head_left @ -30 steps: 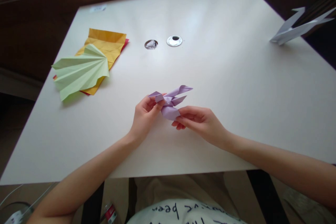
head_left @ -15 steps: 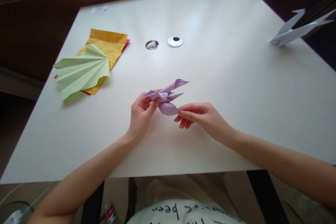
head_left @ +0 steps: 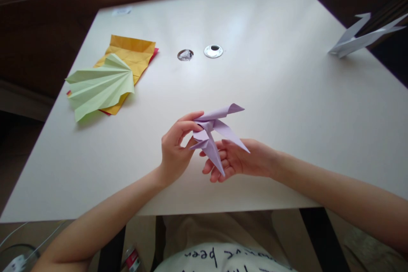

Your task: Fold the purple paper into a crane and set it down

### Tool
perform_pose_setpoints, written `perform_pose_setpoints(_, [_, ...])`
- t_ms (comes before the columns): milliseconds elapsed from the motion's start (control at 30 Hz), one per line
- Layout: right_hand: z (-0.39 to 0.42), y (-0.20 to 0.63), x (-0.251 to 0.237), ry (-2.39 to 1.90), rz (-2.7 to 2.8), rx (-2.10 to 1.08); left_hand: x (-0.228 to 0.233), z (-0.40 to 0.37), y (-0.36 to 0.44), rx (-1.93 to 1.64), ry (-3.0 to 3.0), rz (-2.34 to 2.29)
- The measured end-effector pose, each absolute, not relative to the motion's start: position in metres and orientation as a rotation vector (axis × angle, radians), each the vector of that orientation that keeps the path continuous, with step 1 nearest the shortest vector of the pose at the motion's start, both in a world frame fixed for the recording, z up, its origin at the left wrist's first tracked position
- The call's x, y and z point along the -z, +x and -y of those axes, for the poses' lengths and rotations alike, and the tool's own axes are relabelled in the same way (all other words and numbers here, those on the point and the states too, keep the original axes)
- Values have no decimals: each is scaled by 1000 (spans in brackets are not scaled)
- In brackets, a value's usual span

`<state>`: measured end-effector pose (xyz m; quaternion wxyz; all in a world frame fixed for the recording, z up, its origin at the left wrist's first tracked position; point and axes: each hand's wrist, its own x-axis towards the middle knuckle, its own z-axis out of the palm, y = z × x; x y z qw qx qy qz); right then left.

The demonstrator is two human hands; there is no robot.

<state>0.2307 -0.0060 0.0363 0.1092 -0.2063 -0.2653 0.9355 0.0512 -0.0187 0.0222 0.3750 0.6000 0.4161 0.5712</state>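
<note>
— Near the front edge of the table (head_left: 287, 106), about midway along it, what is in the hands?

— A folded purple paper figure (head_left: 214, 132), lifted clear of the surface. The left hand (head_left: 175, 146) pinches it: thumb and forefinger are closed together on the fold at its middle, where the flaps meet.

— And the right hand (head_left: 242, 159)?

— It lies open, palm up, just under the figure. Its fingers are spread apart and clamp nothing; the long pointed flaps hang down over the palm. Whether they touch the skin, I cannot tell.

— How does the figure sit?

— One curled flap points up and to the right, two sharp flaps point down toward the person.

— What else is on the table?

— By the left edge, a pleated green paper fan (head_left: 98, 87) resting on a yellow sheet (head_left: 134, 53), with a red sheet (head_left: 154, 54) peeking out beneath both. Toward the middle, two small round metal discs (head_left: 213, 51) side by side. At the far right edge, a white folded paper bird (head_left: 360, 38), well apart from the hands.
</note>
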Motion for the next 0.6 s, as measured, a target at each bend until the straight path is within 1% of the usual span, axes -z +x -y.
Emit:
perform_pose_setpoints(100, [8, 231, -37, -508, 818, -2740, -19, 20, 50, -1498, 1609, -1056])
perform_pose_setpoints(233, [10, 231, -38, -678, 941, -2599, -18, 20, 47, -1485, 1655, -1062])
perform_pose_setpoints(333, [10, 229, -40, -760, 1006, -2549, -17, 20, 47, -1465, 1659, -1028])
perform_pose_setpoints(600, [11, 225, -33, -745, 861, -2577, -11, 18, 46, -1483, 1737, -968])
